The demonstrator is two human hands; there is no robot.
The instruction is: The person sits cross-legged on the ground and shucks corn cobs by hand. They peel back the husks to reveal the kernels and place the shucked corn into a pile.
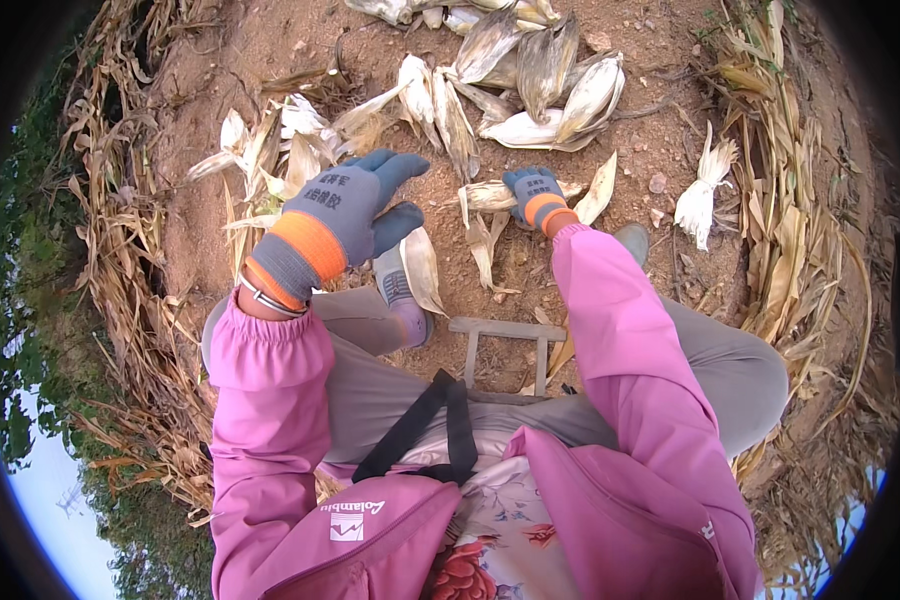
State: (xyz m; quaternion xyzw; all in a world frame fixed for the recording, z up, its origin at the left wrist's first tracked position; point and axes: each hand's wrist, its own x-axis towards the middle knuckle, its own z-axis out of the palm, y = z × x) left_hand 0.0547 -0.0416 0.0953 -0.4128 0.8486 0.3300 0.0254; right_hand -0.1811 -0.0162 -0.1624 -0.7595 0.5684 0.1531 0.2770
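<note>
My left hand (360,202), in a grey and orange work glove, is raised at the left with fingers apart and nothing in it. A heap of pale corn husks (300,135) lies beyond it. My right hand (536,193), in a matching glove, reaches down to the ground onto a husk-covered corn ear (491,196); its fingertips are partly hidden, so its grip is unclear. A loose dry husk (600,187) lies just right of that hand. More ears in dry husks (547,75) are piled farther off.
A wooden frame (506,328) stands on the soil between my legs. A bunch of stripped white husks (705,187) lies at the right. Dry corn stalks (776,225) line the right side, and more stalks (120,247) line the left. My shoe (634,241) is beyond the right sleeve.
</note>
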